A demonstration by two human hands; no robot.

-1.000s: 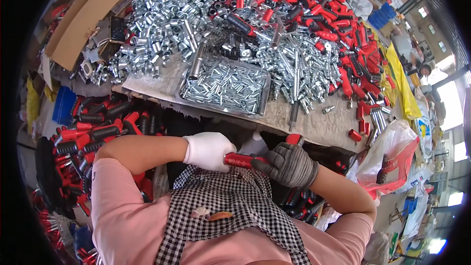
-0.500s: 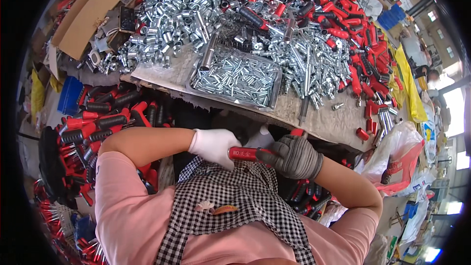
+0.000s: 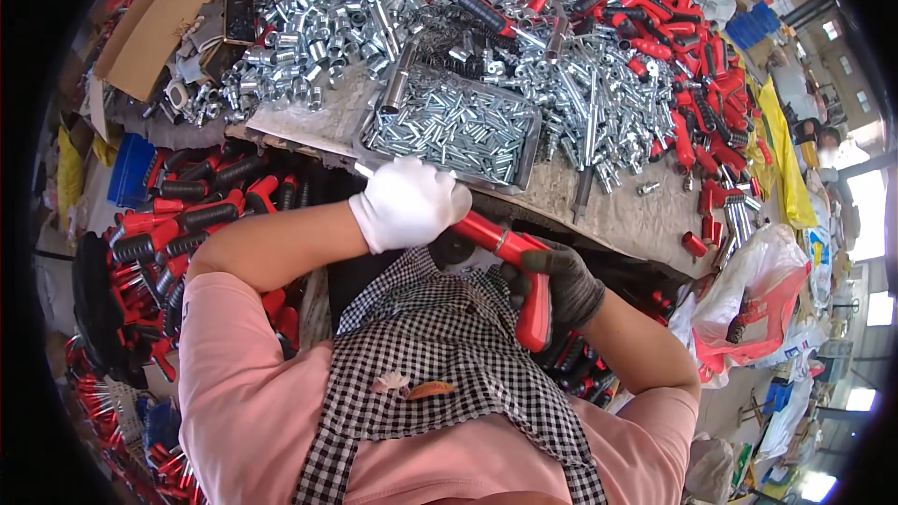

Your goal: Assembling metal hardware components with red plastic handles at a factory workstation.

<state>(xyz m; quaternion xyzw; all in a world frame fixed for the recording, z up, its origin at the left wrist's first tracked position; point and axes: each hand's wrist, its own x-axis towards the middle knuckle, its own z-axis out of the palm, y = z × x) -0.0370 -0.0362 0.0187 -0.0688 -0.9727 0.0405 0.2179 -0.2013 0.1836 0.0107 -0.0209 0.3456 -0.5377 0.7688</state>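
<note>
red-handled tool [image 3: 520,271], bent, gripped at both ends, above lap

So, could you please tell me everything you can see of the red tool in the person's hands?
The red tool is a bent, glossy piece, plastic by its look: one arm slants up to the left, the other drops down with a thin pale ring near the bend. The left hand, in a white glove, covers its upper end; the right hand, in a dark grey glove, grips the lower arm. It is held above the checked apron, just below the table edge.
</note>
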